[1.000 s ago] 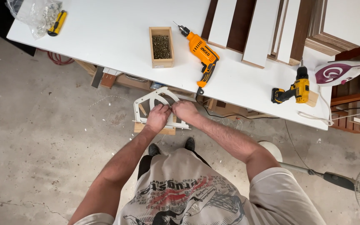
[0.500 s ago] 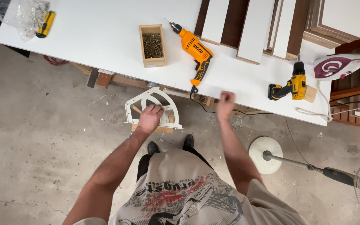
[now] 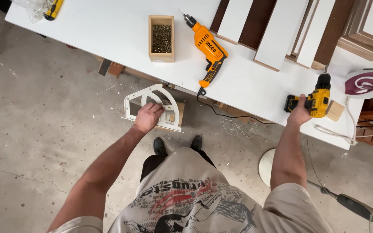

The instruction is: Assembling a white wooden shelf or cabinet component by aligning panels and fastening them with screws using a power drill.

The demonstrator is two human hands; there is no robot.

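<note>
Left hand [image 3: 147,117] is clamped down, fingers curled over the white fan-shaped plastic frame with curved ribs [image 3: 152,108], holding it just off the near edge of the long white bench [image 3: 109,30], above the grey concrete floor [image 3: 39,129]. Right hand [image 3: 299,113] is out wide, wrapped around the base of the yellow-and-black cordless drill [image 3: 318,98], which lies on the bench at its right end, bit pointing far. A small pale wooden block [image 3: 335,110] sits touching the drill's right side, and a purple-and-white clothes iron [image 3: 370,83] lies just beyond. Toward the middle, an orange corded drill [image 3: 208,47] rests flat, its cable dropping off the near edge. Left of it stands an open wooden box of dark screws [image 3: 161,38]. White and brown boards [image 3: 277,30] lean at the far right.

Risks, as I read it: the arms are spread far apart, so the one-handed frame could tilt or slip. Lifting the drill may knock the block off the edge.
</note>
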